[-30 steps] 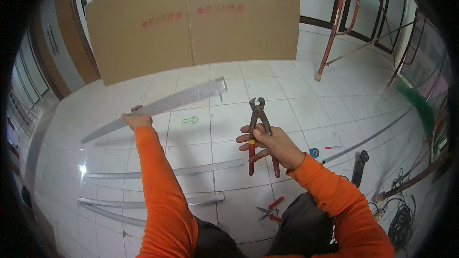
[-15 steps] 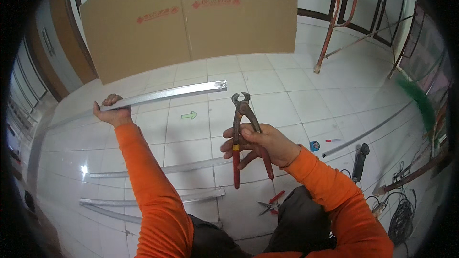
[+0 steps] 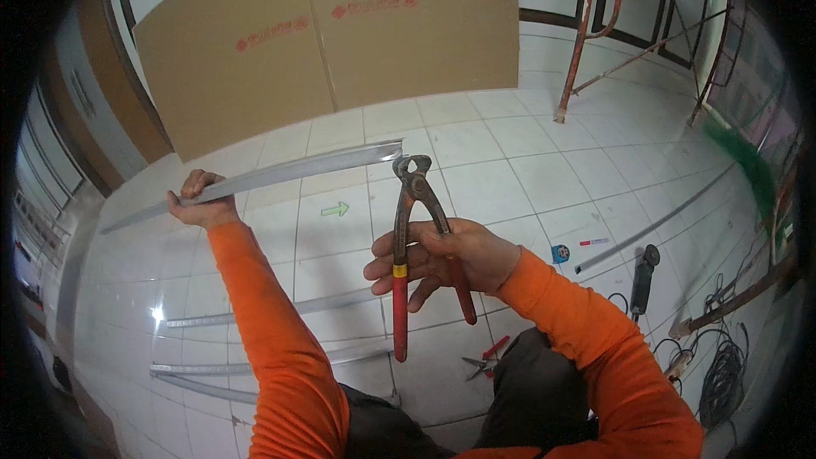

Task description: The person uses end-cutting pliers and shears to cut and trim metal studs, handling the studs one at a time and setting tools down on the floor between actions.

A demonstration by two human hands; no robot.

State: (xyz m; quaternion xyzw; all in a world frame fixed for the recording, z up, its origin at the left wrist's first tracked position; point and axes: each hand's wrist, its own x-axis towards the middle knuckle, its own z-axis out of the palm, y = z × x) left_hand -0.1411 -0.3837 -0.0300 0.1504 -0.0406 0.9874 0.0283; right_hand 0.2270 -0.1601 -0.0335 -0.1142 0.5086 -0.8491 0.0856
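Pincers [image 3: 415, 187] nearer — beside metal channel [image 3: 314, 165]

Pincers [image 3: 414, 189] in the right grip [image 3: 480, 257]: dark brownish metal, red handles [image 3: 399, 314], one yellow-banded. Silver-grey strip [image 3: 314, 165] in the left grip [image 3: 208, 211]. Orange sleeves [image 3: 272, 323] behind both grips; beyond them, brown cardboard [image 3: 238, 76] printed red. Beneath, white floor tiles [image 3: 467, 172] gridded grey.

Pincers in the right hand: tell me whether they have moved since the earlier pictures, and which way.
Yes; the pincers have moved left in the view, nearer the green arrow on the floor.
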